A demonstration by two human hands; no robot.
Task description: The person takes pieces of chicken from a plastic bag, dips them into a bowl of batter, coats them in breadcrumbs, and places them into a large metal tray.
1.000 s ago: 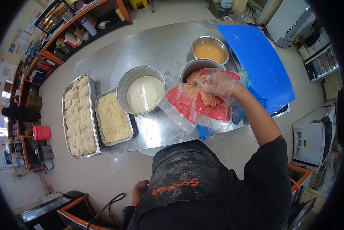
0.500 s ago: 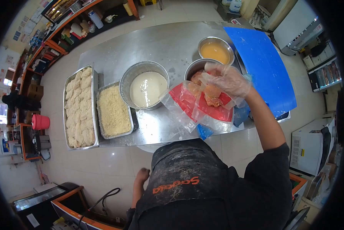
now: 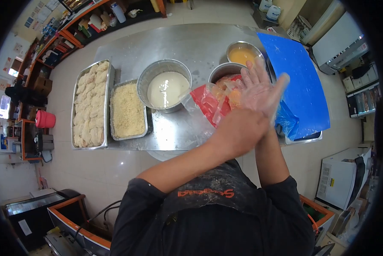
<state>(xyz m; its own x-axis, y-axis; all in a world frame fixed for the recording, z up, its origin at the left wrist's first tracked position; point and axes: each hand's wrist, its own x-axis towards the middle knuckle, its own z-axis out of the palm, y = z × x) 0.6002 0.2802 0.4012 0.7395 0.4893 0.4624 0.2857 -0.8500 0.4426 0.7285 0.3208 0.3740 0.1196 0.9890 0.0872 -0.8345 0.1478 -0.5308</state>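
My right hand (image 3: 262,88), in a clear plastic glove, is raised with its fingers spread and nothing in it. Bare, my left hand (image 3: 243,131) is closed at the right wrist, on the glove's cuff. Beneath and left of the hands, a red and clear plastic bag (image 3: 206,101) lies against a metal bowl (image 3: 217,72) of raw meat. Part of the bag and meat is hidden by the hands. A blue plastic bag (image 3: 287,120) is just right of the right wrist.
Left on the steel table (image 3: 166,138) are a tray of coated pieces (image 3: 90,104), a tray of crumbs (image 3: 129,112) and a pot of white batter (image 3: 166,90). A bowl of orange liquid (image 3: 242,54) stands behind the meat bowl. A blue board (image 3: 294,81) lies at right.
My left hand has come up from beside the body to the right wrist. My right hand has turned from over the meat, its fingers now spread upward. The view has shifted slightly.
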